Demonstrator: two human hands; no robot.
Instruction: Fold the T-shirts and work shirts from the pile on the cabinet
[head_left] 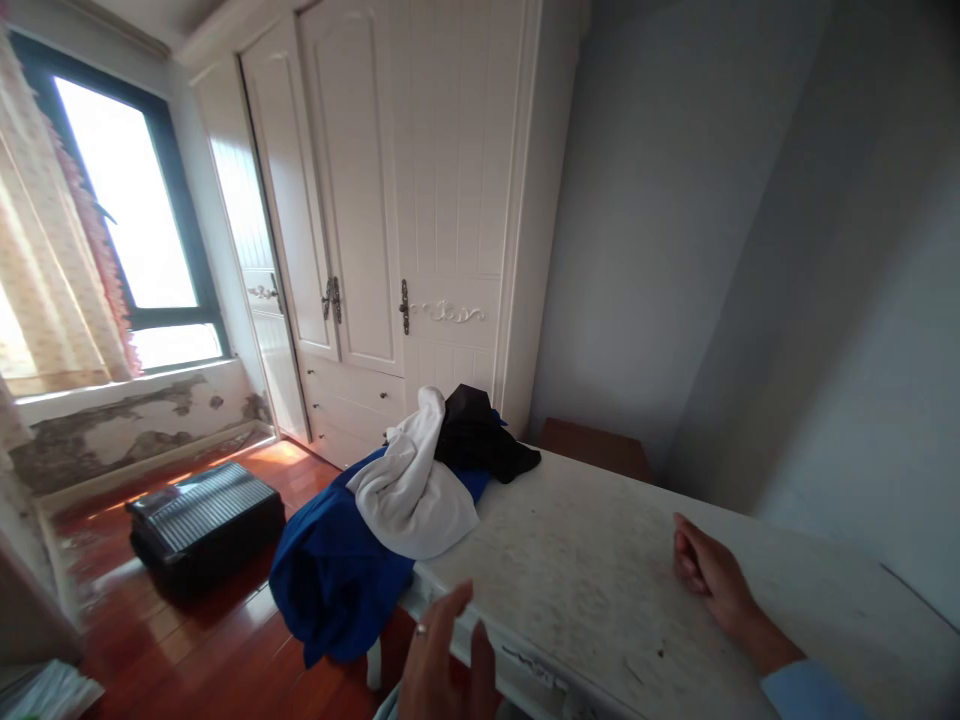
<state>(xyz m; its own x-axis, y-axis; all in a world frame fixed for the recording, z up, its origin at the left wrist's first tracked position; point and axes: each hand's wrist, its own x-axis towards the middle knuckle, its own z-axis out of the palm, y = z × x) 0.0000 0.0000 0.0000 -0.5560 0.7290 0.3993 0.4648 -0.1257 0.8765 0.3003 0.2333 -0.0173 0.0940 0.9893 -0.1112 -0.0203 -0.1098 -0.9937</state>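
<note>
My left hand is at the table's near edge, its thumb and fingers apart and a ring on one finger. It holds nothing. Over the right part of the white table, my right hand is curled into a loose fist, with no object showing in it. At the table's left end lies a heap of clothes, away from both hands: a white garment, a black garment behind it, and a blue garment that hangs down over the edge.
A tall white wardrobe stands behind the table. On the red wooden floor lies a dark ribbed suitcase. A brown box-like piece sits behind the table. The window and curtain are at left.
</note>
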